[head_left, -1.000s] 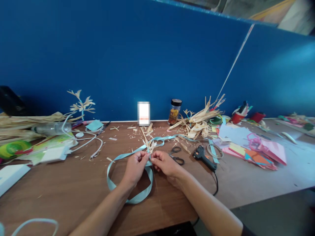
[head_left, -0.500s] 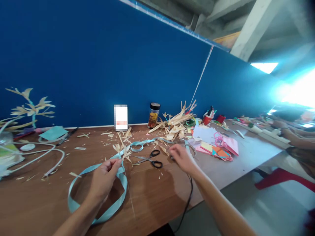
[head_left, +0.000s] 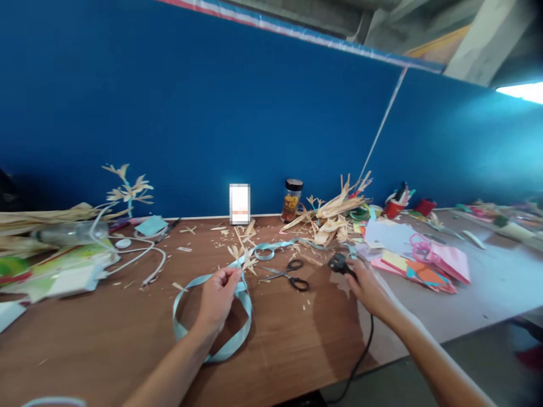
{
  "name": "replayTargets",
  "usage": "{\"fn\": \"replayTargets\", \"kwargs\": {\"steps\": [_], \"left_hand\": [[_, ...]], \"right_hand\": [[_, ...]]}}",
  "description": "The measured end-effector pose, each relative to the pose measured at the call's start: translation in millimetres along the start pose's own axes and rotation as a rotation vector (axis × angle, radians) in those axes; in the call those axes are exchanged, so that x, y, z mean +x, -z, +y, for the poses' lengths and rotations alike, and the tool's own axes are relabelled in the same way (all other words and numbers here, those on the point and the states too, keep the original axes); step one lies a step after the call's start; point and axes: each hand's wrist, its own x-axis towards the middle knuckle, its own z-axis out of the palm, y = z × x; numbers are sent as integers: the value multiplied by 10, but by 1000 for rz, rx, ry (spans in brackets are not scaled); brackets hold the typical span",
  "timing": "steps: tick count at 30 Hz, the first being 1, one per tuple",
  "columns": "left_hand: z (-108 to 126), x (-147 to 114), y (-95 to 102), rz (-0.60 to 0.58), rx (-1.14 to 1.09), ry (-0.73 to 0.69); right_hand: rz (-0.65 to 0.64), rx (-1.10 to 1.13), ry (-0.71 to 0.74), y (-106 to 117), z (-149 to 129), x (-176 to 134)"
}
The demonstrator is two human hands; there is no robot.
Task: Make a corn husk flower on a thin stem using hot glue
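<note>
The left hand [head_left: 220,295] pinches the stem of a pale, dried-husk flower with narrow pointed petals [head_left: 246,261] between thumb and fingers, above the near middle of the brown wooden table [head_left: 127,339]. The flower's long axis runs near to far, petals fanning toward the far side. A flat, light-blue ribbon [head_left: 232,346] loops beneath that hand. Right of it, the right hand [head_left: 370,284] grasps the handle of a black glue gun [head_left: 338,263]; the handle slants near and right from the gun's body. At the far side, a clear jar with a black lid [head_left: 292,203] stands upright with yellow-orange contents. Farther right, a red cup [head_left: 394,210] holds pens [head_left: 404,192]. At left, a clear plastic bottle [head_left: 70,233] lies sideways; its contents are unclear.
</note>
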Motion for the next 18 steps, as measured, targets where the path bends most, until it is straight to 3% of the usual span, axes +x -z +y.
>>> {"fn": "replayTargets", "kwargs": {"steps": [3, 6, 11, 14, 16, 18], "left_hand": [[6, -5, -10, -8, -8, 7], [-16, -8, -16, -17, -25, -9], [-41, 0, -2, -2, -28, -8], [-28, 2, -8, -3, -26, 7], [-20, 1, -21, -6, -34, 10], [-18, 0, -32, -9, -51, 9]], "right_hand": [[100, 360, -104, 35, -67, -19], [81, 709, -214, 42, -196, -47], [8, 696, -316, 126, -168, 4], [56, 938, -417, 254, -181, 12], [58, 1076, -396, 293, -324, -35], [-85, 1129, -333, 242, -566, -122]]}}
